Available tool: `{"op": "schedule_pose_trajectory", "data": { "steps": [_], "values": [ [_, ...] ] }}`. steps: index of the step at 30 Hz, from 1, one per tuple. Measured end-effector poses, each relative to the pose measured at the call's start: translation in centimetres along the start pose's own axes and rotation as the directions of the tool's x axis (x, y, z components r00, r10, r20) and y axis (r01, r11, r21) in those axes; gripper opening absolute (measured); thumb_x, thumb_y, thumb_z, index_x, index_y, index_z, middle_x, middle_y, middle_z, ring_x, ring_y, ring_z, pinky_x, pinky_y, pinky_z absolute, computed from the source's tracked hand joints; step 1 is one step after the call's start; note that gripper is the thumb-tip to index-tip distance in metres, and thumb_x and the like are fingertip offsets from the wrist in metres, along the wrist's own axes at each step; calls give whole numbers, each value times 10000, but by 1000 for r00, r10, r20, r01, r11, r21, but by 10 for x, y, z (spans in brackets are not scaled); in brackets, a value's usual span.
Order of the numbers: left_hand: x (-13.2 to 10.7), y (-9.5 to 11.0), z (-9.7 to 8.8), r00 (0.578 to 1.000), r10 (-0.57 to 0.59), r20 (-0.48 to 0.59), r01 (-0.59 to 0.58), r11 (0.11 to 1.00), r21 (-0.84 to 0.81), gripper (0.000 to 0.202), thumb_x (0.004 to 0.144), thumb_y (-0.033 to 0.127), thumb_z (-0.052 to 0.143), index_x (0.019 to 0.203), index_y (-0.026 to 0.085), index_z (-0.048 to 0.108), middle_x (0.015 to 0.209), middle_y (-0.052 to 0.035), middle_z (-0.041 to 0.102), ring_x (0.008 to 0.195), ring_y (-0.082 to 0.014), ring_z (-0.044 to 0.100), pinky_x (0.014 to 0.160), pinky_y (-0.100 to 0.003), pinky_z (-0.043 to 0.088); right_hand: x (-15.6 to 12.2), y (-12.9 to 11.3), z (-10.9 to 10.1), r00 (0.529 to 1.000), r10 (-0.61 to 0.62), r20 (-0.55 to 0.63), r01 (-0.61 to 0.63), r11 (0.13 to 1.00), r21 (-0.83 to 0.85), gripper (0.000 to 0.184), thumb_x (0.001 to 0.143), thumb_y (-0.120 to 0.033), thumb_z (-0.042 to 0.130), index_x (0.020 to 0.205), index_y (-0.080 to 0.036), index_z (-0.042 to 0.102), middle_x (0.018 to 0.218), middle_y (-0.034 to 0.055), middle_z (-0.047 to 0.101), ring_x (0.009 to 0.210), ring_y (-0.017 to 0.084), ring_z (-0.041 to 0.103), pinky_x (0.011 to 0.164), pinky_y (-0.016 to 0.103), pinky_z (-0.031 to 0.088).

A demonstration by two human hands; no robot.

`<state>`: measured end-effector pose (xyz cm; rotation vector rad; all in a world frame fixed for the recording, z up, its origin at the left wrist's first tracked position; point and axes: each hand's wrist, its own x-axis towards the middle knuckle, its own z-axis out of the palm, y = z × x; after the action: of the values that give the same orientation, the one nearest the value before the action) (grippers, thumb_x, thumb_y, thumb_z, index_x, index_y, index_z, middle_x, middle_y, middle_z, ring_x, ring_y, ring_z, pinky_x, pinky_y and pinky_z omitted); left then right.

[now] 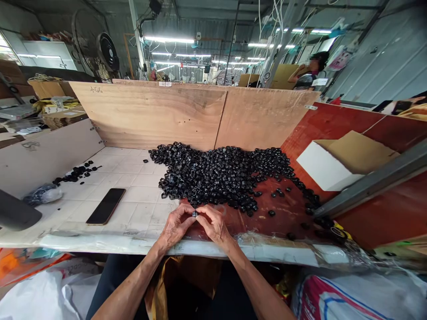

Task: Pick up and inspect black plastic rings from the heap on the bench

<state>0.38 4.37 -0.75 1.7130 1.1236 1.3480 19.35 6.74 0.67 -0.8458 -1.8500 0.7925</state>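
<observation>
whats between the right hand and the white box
The head view shows reddish-brown board between the right hand and the white box, dotted with loose black rings.

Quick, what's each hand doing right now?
Left hand: closed, holding a small black ring at the fingertips.
Right hand: closed, holding the same ring.

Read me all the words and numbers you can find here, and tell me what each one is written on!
"4GG", maybe "466", handwritten on the wooden board; the marks are hard to be sure of.
Too small to read: the white label on the board's top edge.
Too blurred to read: the poster on the wall.
</observation>
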Motion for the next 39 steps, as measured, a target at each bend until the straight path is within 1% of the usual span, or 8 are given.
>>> {"op": "schedule_pose_trajectory", "data": {
  "steps": [5,12,15,18,21,24,31,39],
  "values": [
    [-25,20,3,996,61,68,-69,990,125,104,987,239,620,1078,212,660,1092,-69,683,1024,-208,685,909,-346,576,-28,-19,11,967,254,-14,-249,957,147,183,924,-368,602,913,-202,677,601,-28,598,507,145,579,551,260,458],
    [-76,33,4,932,273,239,-350,848,397,304,1010,86,462,1245,240,579,1163,-98,686,1068,-217,702,908,-343,593,-69,-48,33,690,708,154,-684,566,460,256,801,-421,643,695,-201,567,510,-43,531,389,96,424,406,228,318],
    [-70,47,-7,913,163,374,-319,857,405,195,1006,164,520,1159,248,607,1097,-82,700,1006,-224,710,859,-339,590,-63,-44,10,743,661,107,-664,709,237,263,839,-440,617,744,-195,608,577,-8,585,457,139,519,468,260,409],
    [-47,48,-13,953,-18,301,-142,853,502,106,955,331,639,1012,243,619,903,-30,676,789,-212,695,730,-335,573,-49,-18,-37,864,400,-307,-478,842,-249,353,847,-440,665,1064,-162,673,902,100,694,821,264,679,756,365,536],
    [-20,32,-6,985,-149,87,67,794,605,286,885,405,704,1083,228,597,978,-38,668,742,-214,697,715,-351,568,-35,23,-86,804,262,-535,-569,602,-560,745,826,-472,715,1414,-60,518,1321,273,562,1203,405,567,981,485,478],
    [-1,13,9,967,-256,5,177,683,708,503,795,425,785,1188,209,557,1187,-101,653,920,-290,738,779,-384,565,-25,57,-107,758,356,-547,-652,392,-649,970,824,-629,718,1483,23,433,1314,316,544,1213,454,529,988,516,447],
    [12,0,21,959,-282,-16,180,566,805,620,830,486,764,1307,192,497,1303,-157,650,1082,-359,732,829,-403,556,3,60,-50,824,379,-420,-547,340,-765,860,987,-650,517,1507,29,429,1339,302,549,1188,408,523,978,480,427],
    [11,-11,15,966,-242,-95,242,707,665,606,780,393,816,1265,185,519,1169,-127,726,989,-318,751,867,-413,569,23,49,21,910,244,-334,-414,575,-706,665,1033,-560,490,1425,-22,517,1267,301,575,1141,402,520,947,532,452]
  ]
}}
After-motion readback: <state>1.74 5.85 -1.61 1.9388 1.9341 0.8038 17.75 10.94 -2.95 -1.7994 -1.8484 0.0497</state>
